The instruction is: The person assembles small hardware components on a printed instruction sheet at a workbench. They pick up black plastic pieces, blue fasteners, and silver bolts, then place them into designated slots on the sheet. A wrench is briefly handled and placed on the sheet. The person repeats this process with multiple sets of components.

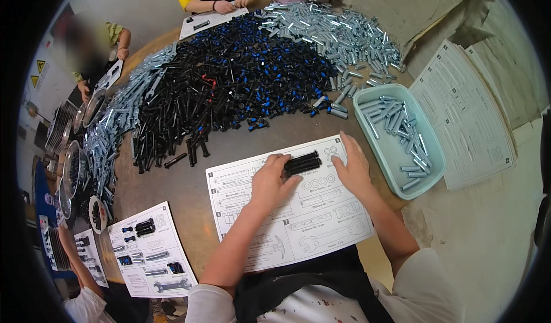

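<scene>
My left hand is closed around the near end of several long black bolts, which lie side by side on a printed parts sheet. The sheet shows outlines of sleeves, washers, a hammer and a wrench. At its right edge rests my right hand, thumb and fingers apart, with nothing seen in it. The sheet lies on the brown table in front of me, its near edge by my black apron.
A mound of black and blue-marked bolts lies beyond, between silver sleeves and wrenches. At right are a pale green tub of sleeves and stacked sheets. A filled sheet lies left; co-workers sit around the table.
</scene>
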The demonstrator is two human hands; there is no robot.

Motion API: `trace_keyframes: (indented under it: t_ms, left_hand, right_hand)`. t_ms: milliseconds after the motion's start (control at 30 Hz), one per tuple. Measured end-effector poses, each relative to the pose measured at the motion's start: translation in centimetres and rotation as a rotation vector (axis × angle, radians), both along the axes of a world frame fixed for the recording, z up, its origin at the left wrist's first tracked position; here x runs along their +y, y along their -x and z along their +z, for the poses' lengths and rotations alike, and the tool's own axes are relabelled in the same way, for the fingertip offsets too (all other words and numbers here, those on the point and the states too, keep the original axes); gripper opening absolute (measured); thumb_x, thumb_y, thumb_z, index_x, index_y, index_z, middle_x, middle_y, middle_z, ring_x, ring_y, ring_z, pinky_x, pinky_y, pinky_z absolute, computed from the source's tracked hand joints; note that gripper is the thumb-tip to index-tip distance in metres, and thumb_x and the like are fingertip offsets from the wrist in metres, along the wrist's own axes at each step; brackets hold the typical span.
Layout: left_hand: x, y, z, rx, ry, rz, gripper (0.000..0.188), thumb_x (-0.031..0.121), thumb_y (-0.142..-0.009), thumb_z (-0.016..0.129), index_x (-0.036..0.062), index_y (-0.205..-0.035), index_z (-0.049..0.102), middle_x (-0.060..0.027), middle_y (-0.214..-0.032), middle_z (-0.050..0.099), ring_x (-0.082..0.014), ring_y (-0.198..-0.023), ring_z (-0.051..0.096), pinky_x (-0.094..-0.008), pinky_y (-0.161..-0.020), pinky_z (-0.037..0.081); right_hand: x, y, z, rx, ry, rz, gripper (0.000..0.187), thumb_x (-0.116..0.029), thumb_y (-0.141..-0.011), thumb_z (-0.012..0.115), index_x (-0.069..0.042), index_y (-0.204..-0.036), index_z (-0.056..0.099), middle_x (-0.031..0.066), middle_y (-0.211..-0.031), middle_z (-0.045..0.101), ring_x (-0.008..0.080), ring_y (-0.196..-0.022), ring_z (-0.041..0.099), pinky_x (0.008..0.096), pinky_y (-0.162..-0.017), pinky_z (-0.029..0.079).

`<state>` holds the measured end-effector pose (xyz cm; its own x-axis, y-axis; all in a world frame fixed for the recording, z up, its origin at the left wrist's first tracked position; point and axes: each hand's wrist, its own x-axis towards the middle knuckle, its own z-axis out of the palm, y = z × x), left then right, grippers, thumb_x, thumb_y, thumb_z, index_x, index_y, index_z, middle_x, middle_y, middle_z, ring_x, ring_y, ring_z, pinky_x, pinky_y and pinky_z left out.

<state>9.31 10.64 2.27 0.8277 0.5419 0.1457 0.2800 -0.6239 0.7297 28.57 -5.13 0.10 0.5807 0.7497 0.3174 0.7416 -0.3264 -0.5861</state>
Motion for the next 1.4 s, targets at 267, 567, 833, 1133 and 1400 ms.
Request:
trace_keyframes:
  t_ms: [267, 567, 833, 1133, 1400]
  left_hand:
    - [1.1, 0.4, -1.0, -0.177, 0.256, 0.110, 0.038, 0.025, -0.094, 0.064, 0.0003, -0.123, 0.063, -0.0129, -0.104, 0.067, -0.0191, -0.071, 0.063, -0.0320, -0.068, 0.051]
    - [0.9, 0.4, -2.3, -0.389, 0.348, 0.157, 0.027, 0.019, -0.103, 0.054, -0.0028, -0.106, 0.071, -0.0030, -0.079, 0.064, -0.0074, -0.061, 0.051, -0.0240, -0.059, 0.044]
    - [0.8, 0.5, -2.0, -0.375, 0.345, 0.192, 0.024, 0.017, -0.101, 0.058, -0.0022, -0.105, 0.071, -0.0026, -0.078, 0.063, -0.0069, -0.061, 0.051, -0.0228, -0.058, 0.042]
    - [4.3, -0.7, -2.0, -0.223, 0.419, 0.204, 0.025, 0.011, -0.093, 0.066, -0.0002, -0.116, 0.068, -0.0055, -0.084, 0.070, -0.0103, -0.072, 0.062, -0.0256, -0.067, 0.050]
    - [5.4, -7.3, -0.2, 0.204, -0.242, 0.193, 0.031, 0.031, -0.082, 0.076, 0.0066, -0.101, 0.071, -0.0107, -0.078, 0.071, -0.0297, -0.076, 0.069, -0.0407, -0.068, 0.053]
  right_hand:
    - [4.4, -2.4, 3.0, -0.056, 0.049, 0.025, 0.064, -0.020, -0.090, 0.064, -0.002, -0.146, 0.038, 0.0247, -0.140, 0.050, 0.0400, -0.134, 0.043, 0.0472, -0.108, 0.038]
    - [16.0, -8.3, -0.5, -0.232, 0.182, -0.243, 0.041, -0.037, -0.090, 0.065, -0.007, -0.118, 0.060, 0.0134, -0.110, 0.061, 0.0343, -0.111, 0.055, 0.0530, -0.092, 0.044]
    - [15.9, -2.3, -0.4, -0.164, 0.015, 0.017, 0.036, -0.023, -0.086, 0.065, -0.008, -0.119, 0.059, 0.0158, -0.111, 0.066, 0.0330, -0.108, 0.060, 0.0477, -0.092, 0.042]
    - [9.6, -4.0, 4.5, -0.069, 0.116, 0.153, 0.034, -0.018, -0.085, 0.064, -0.011, -0.118, 0.067, 0.0109, -0.107, 0.069, 0.0315, -0.096, 0.067, 0.0418, -0.086, 0.052]
    - [8.6, -2.0, 3.4, -0.333, 0.309, 0.246, 0.021, -0.014, -0.081, 0.070, -0.010, -0.102, 0.068, 0.0087, -0.092, 0.067, 0.0303, -0.087, 0.068, 0.0436, -0.075, 0.053]
